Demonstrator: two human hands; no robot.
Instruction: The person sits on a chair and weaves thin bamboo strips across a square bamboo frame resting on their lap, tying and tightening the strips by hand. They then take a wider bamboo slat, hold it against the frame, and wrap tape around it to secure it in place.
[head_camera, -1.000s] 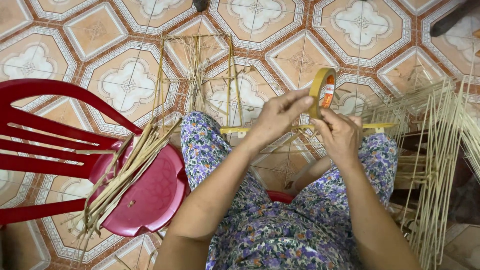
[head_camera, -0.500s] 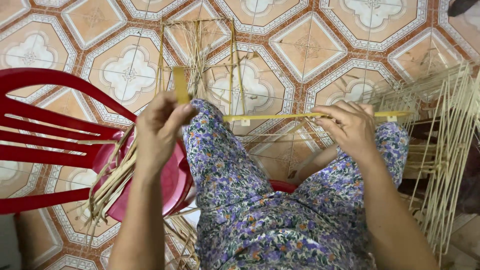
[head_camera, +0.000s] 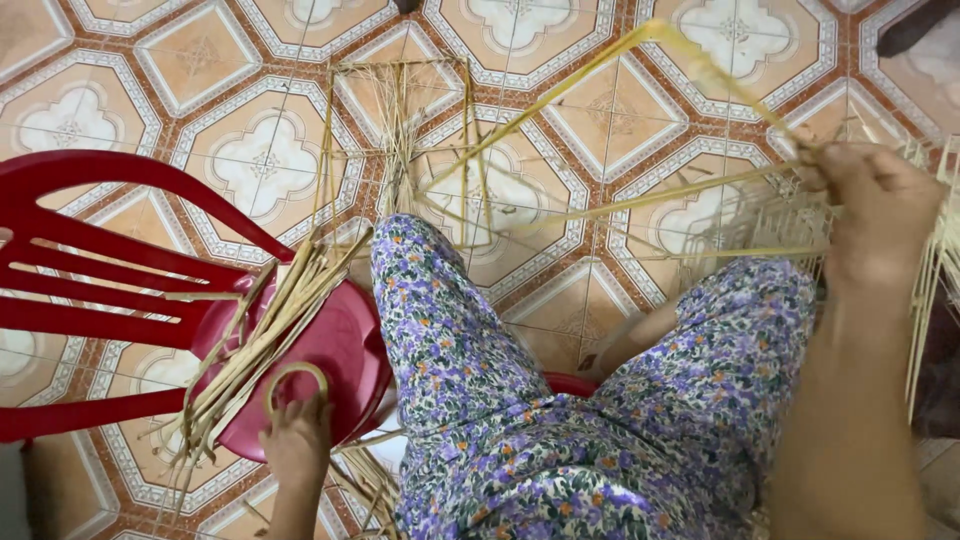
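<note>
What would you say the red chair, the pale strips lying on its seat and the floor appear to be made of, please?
The red chair looks like moulded plastic: uniform colour, smooth glossy seat. The pale strips look like split bamboo or similar plant fibre: flat, straw-coloured, matte; which plant is unclear. The floor appears to be glazed ceramic tile, with repeating printed patterns and a slight sheen.

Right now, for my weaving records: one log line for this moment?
left hand: on tape roll, red chair | right hand: raised, gripping bamboo strips
</note>
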